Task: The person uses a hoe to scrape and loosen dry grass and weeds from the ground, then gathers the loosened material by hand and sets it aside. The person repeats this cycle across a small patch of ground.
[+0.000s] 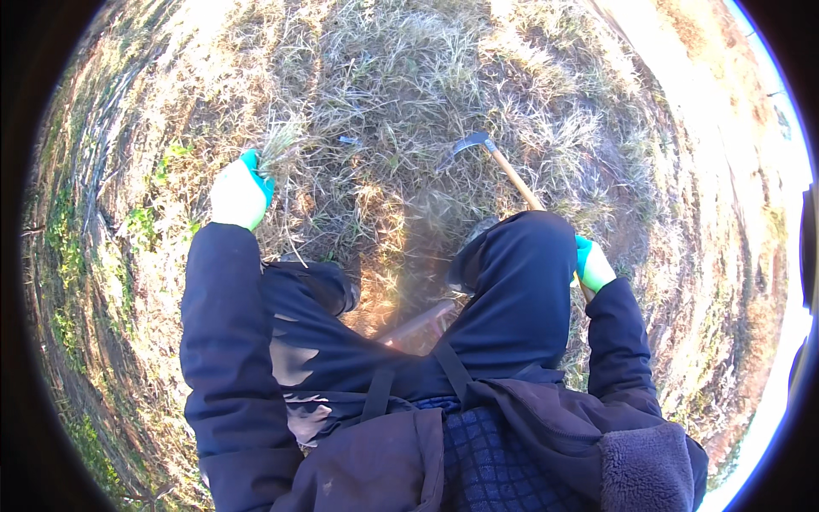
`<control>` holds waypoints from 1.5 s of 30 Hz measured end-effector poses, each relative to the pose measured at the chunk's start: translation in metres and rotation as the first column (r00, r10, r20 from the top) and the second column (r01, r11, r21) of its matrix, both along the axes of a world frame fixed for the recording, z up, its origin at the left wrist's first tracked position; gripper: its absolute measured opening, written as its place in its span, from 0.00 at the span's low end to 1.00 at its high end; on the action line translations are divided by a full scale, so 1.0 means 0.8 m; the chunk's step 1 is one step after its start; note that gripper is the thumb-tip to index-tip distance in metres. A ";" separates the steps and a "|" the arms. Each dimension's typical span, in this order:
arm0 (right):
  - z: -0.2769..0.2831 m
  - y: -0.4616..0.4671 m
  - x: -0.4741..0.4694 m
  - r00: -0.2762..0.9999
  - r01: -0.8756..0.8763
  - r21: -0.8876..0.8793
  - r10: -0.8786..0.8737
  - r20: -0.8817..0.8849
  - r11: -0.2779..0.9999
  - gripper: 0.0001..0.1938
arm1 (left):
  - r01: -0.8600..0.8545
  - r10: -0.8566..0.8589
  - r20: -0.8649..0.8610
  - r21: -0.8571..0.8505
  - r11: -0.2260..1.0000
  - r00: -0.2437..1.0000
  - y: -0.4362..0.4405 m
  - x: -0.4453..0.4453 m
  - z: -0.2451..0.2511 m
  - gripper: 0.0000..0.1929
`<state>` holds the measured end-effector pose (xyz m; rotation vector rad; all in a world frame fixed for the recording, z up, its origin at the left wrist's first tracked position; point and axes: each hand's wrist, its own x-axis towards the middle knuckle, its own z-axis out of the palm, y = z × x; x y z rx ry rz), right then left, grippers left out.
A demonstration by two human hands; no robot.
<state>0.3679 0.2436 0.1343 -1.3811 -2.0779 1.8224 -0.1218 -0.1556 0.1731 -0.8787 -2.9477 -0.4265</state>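
Observation:
My left hand [242, 192], in a pale glove with a teal palm, is closed around a tuft of grass [280, 146] at the left. Its blades stick out above the fingers. Beside my right knee, my right hand [594, 264] in a matching glove grips the wooden handle [515, 176] of a sickle. The knee hides the middle of that handle. Beyond the knee, the curved metal blade [470, 141] points left, just over the dry grass [397, 109].
My bent legs in dark trousers [512, 281] frame a strip of sunlit ground. Between them is a pinkish bar [419, 323], partly hidden and blurred. Green leafy weeds [142, 221] grow at the left. A small bluish scrap [349, 139] lies in the grass ahead.

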 end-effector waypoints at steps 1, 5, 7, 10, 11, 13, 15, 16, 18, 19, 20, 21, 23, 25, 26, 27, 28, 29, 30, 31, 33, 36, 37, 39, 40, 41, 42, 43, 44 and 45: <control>0.005 0.000 0.003 0.999 0.027 -0.002 -0.027 0.030 1.000 0.15 | -0.002 0.002 -0.006 -0.013 1.000 1.000 -0.002 0.000 0.000 0.21; 0.025 0.001 0.023 0.988 0.124 -0.085 -0.115 0.107 0.989 0.15 | 0.000 0.000 0.003 -0.002 1.000 1.000 -0.008 -0.001 -0.003 0.21; 0.028 0.001 0.032 0.979 0.176 -0.057 -0.169 0.111 0.983 0.15 | 0.011 -0.012 0.007 0.016 1.000 1.000 -0.008 -0.002 -0.004 0.21; 0.021 0.004 0.036 0.968 0.223 0.006 -0.222 0.117 0.975 0.15 | 0.038 -0.038 -0.034 0.010 0.999 0.999 -0.006 -0.003 -0.006 0.21; 0.016 0.004 0.033 0.965 0.243 0.006 -0.243 0.096 0.970 0.15 | 0.043 -0.042 -0.042 0.006 0.999 0.998 -0.005 -0.003 -0.006 0.22; 0.007 0.005 0.026 0.965 0.240 0.037 -0.242 0.095 0.970 0.15 | 0.032 -0.033 -0.033 -0.011 0.999 0.999 -0.004 -0.004 -0.007 0.22; 0.000 0.004 0.017 0.969 0.193 0.100 -0.206 0.139 0.976 0.15 | 0.033 -0.033 -0.003 -0.010 0.999 0.999 -0.005 -0.004 -0.008 0.23; 0.000 0.004 0.014 0.969 0.210 0.090 -0.219 0.115 0.974 0.16 | 0.032 -0.032 0.000 0.009 0.999 0.999 -0.006 -0.003 -0.009 0.23; 0.002 0.003 0.011 0.968 0.240 0.062 -0.244 0.068 0.969 0.17 | 0.036 -0.037 -0.052 -0.012 0.999 0.998 -0.008 -0.002 -0.008 0.24; 0.002 0.003 0.009 0.965 0.256 0.047 -0.258 0.046 0.966 0.17 | 0.035 -0.036 -0.062 -0.024 0.999 0.997 -0.009 -0.002 -0.008 0.24; 0.005 0.004 0.011 0.967 0.251 0.065 -0.254 0.032 0.966 0.19 | 0.030 -0.032 -0.047 -0.029 0.999 0.998 -0.009 -0.002 -0.008 0.24; 0.003 0.004 0.009 0.959 0.275 0.090 -0.280 0.046 0.957 0.19 | 0.031 -0.032 -0.037 -0.028 0.999 0.999 -0.008 -0.002 -0.008 0.24; -0.002 0.007 0.007 0.946 0.316 0.128 -0.322 0.030 0.940 0.20 | 0.025 -0.024 0.023 -0.026 0.999 0.999 -0.005 -0.005 -0.008 0.24; -0.012 0.011 0.003 0.954 0.293 0.144 -0.298 0.018 0.945 0.19 | 0.063 -0.063 -0.028 0.010 0.998 0.998 -0.001 -0.006 -0.009 0.23; -0.023 0.010 -0.004 0.980 0.164 0.350 -0.193 0.050 0.922 0.18 | 0.061 -0.061 -0.006 -0.003 0.998 0.998 -0.001 -0.006 -0.009 0.23; -0.031 0.009 -0.009 0.977 0.072 0.498 -0.162 0.141 0.864 0.17 | 0.061 -0.061 0.007 0.005 0.998 0.998 -0.001 -0.005 -0.009 0.23; -0.035 0.007 -0.008 0.980 -0.056 0.534 -0.054 0.189 0.843 0.15 | 0.070 -0.070 0.008 0.008 0.997 0.997 -0.001 -0.004 -0.010 0.22; -0.039 0.005 -0.008 0.986 -0.080 0.519 -0.009 0.167 0.851 0.15 | 0.064 -0.064 -0.015 -0.012 0.998 0.998 -0.003 -0.003 -0.010 0.22; -0.041 0.001 -0.007 0.989 -0.107 0.475 0.046 0.140 0.874 0.15 | 0.069 -0.069 -0.059 0.003 0.998 0.996 -0.004 -0.002 -0.011 0.22; -0.041 -0.002 -0.004 0.989 -0.136 0.430 0.098 0.110 0.893 0.15 | 0.076 -0.074 -0.103 0.016 0.997 0.992 -0.006 -0.001 -0.012 0.22; -0.040 -0.008 0.002 1.000 -0.010 0.291 0.009 0.005 0.957 0.16 | 0.064 -0.063 -0.082 0.002 0.998 0.995 -0.009 -0.001 -0.012 0.23; -0.038 -0.011 0.010 0.975 0.221 0.060 -0.220 -0.028 0.973 0.16 | 0.063 -0.063 -0.015 -0.010 0.998 0.998 -0.008 -0.006 -0.013 0.23; -0.038 -0.011 0.013 0.970 0.242 0.033 -0.241 -0.011 0.970 0.17 | 0.055 -0.054 0.020 -0.039 0.998 0.998 -0.006 -0.007 -0.014 0.23; -0.041 -0.009 0.019 0.967 0.254 -0.009 -0.254 -0.034 0.967 0.17 | 0.059 -0.057 0.042 -0.028 0.998 0.997 -0.004 -0.009 -0.016 0.23; -0.043 -0.007 0.023 0.966 0.247 -0.021 -0.248 -0.073 0.969 0.17 | 0.079 -0.079 -0.002 -0.011 0.997 0.997 -0.004 -0.008 -0.017 0.24; -0.046 -0.004 0.027 0.964 0.239 -0.034 -0.242 -0.112 0.970 0.18 | 0.091 -0.091 -0.029 -0.016 0.996 0.995 -0.003 -0.008 -0.018 0.24; -0.048 -0.002 0.032 0.983 0.160 0.008 -0.159 -0.091 0.987 0.18 | 0.097 -0.098 -0.060 -0.013 0.995 0.993 -0.004 -0.007 -0.019 0.24; -0.050 0.001 0.037 0.995 0.079 0.048 -0.076 -0.067 0.996 0.18 | 0.104 -0.104 -0.091 -0.010 0.995 0.990 -0.004 -0.007 -0.019 0.24; -0.051 0.002 0.042 1.000 0.021 0.102 -0.019 -0.021 0.995 0.18 | 0.093 -0.093 -0.063 -0.006 0.996 0.994 -0.004 -0.006 -0.019 0.24; -0.054 0.002 0.046 1.000 0.019 0.063 -0.018 -0.008 0.998 0.17 | 0.083 -0.083 -0.035 -0.002 0.997 0.996 -0.005 -0.006 -0.018 0.24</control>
